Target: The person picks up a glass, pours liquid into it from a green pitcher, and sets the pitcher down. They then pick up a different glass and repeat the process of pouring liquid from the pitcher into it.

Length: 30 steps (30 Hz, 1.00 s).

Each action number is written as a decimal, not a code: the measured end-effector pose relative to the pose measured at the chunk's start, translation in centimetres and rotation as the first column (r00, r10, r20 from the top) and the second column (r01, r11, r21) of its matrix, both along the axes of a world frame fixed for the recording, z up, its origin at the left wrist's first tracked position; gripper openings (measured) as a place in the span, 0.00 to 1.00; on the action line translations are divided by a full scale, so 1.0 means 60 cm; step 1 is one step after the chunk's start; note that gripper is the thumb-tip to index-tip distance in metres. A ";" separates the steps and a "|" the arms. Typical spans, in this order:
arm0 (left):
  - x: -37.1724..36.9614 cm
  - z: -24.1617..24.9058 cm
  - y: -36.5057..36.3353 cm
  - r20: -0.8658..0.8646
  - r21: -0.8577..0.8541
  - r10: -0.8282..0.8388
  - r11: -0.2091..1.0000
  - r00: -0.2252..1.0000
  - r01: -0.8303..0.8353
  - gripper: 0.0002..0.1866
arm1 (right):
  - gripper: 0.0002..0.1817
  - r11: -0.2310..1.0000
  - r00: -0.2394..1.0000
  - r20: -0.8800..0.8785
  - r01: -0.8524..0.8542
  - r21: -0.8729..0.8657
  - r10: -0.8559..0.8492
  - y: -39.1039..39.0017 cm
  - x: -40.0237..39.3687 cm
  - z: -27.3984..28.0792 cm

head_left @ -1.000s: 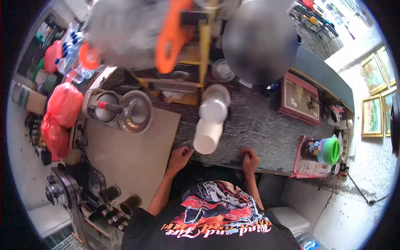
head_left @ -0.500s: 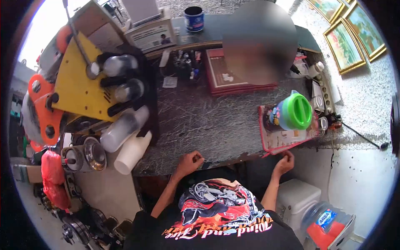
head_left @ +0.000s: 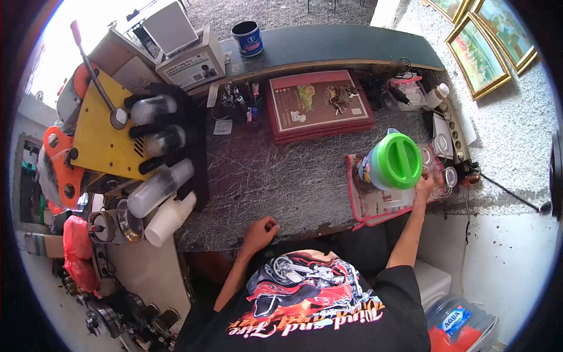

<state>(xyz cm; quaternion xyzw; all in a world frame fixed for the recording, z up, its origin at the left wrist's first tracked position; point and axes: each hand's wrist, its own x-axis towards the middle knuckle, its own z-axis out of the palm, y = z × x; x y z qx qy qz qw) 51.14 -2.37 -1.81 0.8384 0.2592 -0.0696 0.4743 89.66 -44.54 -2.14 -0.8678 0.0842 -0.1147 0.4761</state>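
My left hand rests at the front edge of the dark counter. Its fingers are curled, and nothing shows in them. Further right, my right hand is at the side of a pitcher with a bright green lid. Those fingers are bent against the handle side, though the lid partly hides their grip. The pitcher stands upright on a red-edged placemat. Small clear glass containers stand just right of that hand.
Dark red menu books lie stacked at the back. On the left are a yellow cup-sealing machine and stacks of plastic cups. A blue can stands on the raised ledge. A water bottle is low on the right.
My right hand has moved up from the counter's front edge to the pitcher's side. My left hand stays at the edge. The view has shifted, and the blurred area over the menu books is gone.
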 end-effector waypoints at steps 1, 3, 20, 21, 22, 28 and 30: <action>0.004 0.002 -0.002 0.005 0.005 -0.004 1.000 1.000 0.004 0.13 | 0.21 0.990 0.998 -0.025 -0.061 0.130 0.065 -0.006 0.012 -0.008; 0.014 0.005 -0.005 -0.045 -0.057 0.014 0.998 0.999 -0.016 0.13 | 0.18 0.958 0.991 -0.039 -0.110 0.265 0.125 -0.010 0.016 -0.013; 0.113 0.185 -0.007 0.444 -0.245 -0.177 0.919 0.879 0.308 0.35 | 0.26 0.779 0.743 0.629 -0.527 0.338 0.229 0.116 -0.341 0.371; 0.116 0.206 -0.009 0.492 -0.251 -0.193 0.902 0.849 0.351 0.47 | 0.33 0.488 0.770 0.606 -0.615 0.619 0.200 0.145 -0.359 0.348; 0.118 0.220 -0.012 0.491 -0.251 -0.189 0.904 0.850 0.346 0.47 | 0.35 0.396 0.814 0.491 -0.581 0.711 0.310 0.181 -0.383 0.350; 0.115 0.199 -0.035 0.820 -0.322 0.007 0.833 0.573 0.450 0.70 | 0.24 -0.096 0.552 0.184 -0.185 0.978 0.813 0.365 -0.430 0.226; 0.111 0.176 -0.024 0.824 -0.199 -0.046 0.910 0.565 0.364 0.68 | 0.25 0.050 0.457 -0.216 0.348 0.936 0.863 0.408 -0.432 0.183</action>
